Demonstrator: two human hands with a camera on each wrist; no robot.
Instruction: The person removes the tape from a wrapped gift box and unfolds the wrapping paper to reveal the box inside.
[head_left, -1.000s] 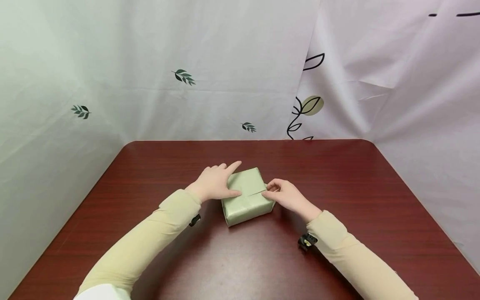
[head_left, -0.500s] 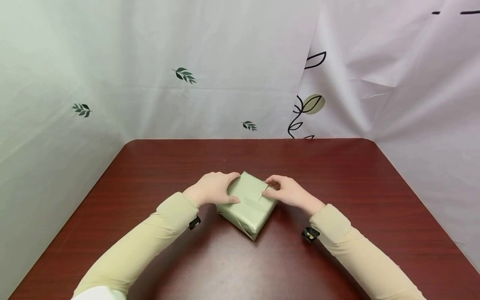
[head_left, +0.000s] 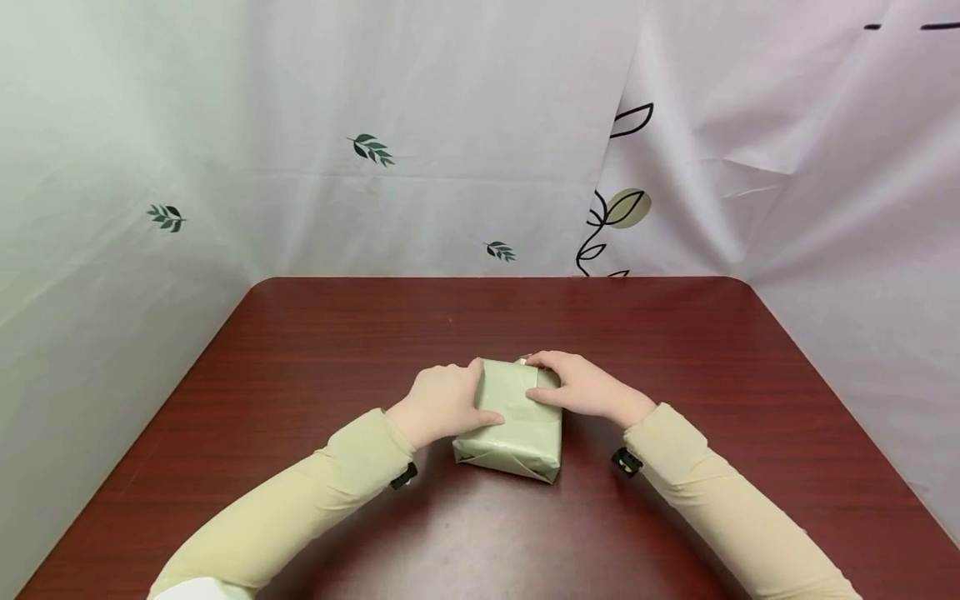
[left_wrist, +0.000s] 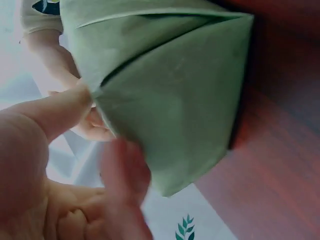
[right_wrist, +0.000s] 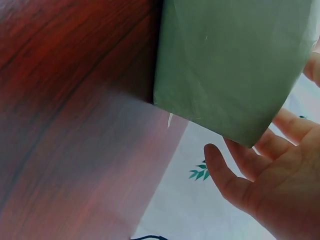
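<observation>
A box wrapped in pale green paper lies on the table, its folded end facing the front. My left hand grips its left side, thumb on the top face and fingers at the far left corner. The left wrist view shows the diagonal folds of that paper end, with a blurred finger by the far edge. On the right, my right hand holds the box, thumb on top beside a paper seam and fingers over the far right edge. A plain paper side fills the right wrist view, fingers partly hidden behind it.
The dark red wooden table has rounded far corners. White cloth printed with leaves hangs behind it and on both sides. Black wrist devices sit under the sleeve cuffs.
The wrapped box has turned counterclockwise between my hands, bringing its folded end round to the front. My left hand has come slightly nearer. The right fingers now reach over the far edge.
</observation>
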